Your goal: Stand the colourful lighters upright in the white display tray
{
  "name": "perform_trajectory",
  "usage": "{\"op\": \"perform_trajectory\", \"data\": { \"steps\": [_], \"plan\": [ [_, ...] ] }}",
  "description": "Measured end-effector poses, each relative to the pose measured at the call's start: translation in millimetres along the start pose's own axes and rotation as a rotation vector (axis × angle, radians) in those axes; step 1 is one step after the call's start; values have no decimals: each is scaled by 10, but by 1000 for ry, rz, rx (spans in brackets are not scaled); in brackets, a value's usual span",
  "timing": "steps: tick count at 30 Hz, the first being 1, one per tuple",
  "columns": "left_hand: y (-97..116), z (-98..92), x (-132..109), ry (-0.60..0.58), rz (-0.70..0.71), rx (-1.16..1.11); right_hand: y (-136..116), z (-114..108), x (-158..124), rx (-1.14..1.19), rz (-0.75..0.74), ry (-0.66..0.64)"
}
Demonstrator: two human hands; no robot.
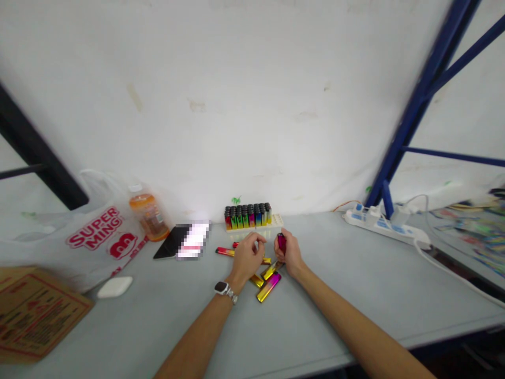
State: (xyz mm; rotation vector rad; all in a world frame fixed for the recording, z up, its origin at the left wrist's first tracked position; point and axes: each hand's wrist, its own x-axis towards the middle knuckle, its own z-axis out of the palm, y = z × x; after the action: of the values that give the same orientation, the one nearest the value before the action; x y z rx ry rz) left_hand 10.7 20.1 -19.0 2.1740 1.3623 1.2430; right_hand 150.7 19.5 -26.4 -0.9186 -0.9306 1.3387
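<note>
My right hand is wrapped round a magenta lighter, held upright just above the table. My left hand is to its left with fingers curled in; what they hold, if anything, is too small to tell. Beneath and between my hands lie several loose shiny lighters, among them a yellow and purple lighter and a gold lighter. A red and orange lighter sticks out left of my left hand, which partly hides others. Behind, black-topped lighters stand in rows in a pale rack.
A tablet with a blurred bright screen lies left. Further left are an orange drink bottle, a white plastic bag, a white case and a cardboard box. A power strip with cables runs along the right.
</note>
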Motion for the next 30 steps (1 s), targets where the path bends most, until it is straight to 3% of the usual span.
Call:
{"op": "perform_trajectory", "data": {
  "steps": [7, 14, 30],
  "plan": [
    [7, -7, -5, 5, -9, -10, -47, 36, -12, -92, -52, 137],
    [4, -3, 5, 2, 6, 1, -28, 50, -30, -127, -115, 107],
    [17, -15, -5, 3, -3, 5, -7, 49, -51, -68, -52, 87]
  ]
}}
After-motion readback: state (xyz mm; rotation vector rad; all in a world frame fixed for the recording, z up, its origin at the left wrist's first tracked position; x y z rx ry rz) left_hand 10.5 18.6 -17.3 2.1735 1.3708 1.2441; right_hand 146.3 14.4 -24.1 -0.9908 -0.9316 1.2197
